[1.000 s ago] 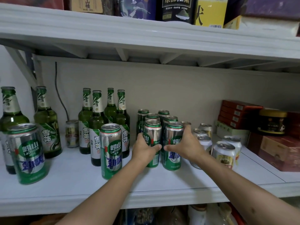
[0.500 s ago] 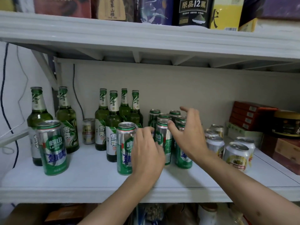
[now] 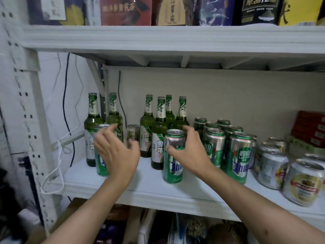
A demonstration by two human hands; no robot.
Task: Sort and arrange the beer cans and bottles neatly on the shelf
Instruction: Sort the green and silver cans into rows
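On the white shelf point(image 3: 140, 184) stand green beer bottles: two at the left point(image 3: 92, 120) and several in a group point(image 3: 159, 127). A block of tall green cans point(image 3: 240, 155) stands right of them. One green can point(image 3: 173, 166) stands alone in front of the bottle group, and my right hand point(image 3: 190, 152) wraps it, thumb on its front and fingers round its right side. Another green can point(image 3: 101, 164) stands at the far left. My left hand point(image 3: 117, 154) hovers just in front of it with fingers spread, holding nothing.
Short silver and gold cans point(image 3: 302, 184) crowd the shelf's right end, with red boxes point(image 3: 309, 129) behind. A small can point(image 3: 133, 136) sits between the bottle groups. The upper shelf point(image 3: 158, 37) hangs low overhead. Cables point(image 3: 66, 103) run down the left wall by the perforated post point(image 3: 26, 120).
Both hands left the block of green cans and moved left. The right hand has closed round the lone front can; the left hand has reached the far-left can.
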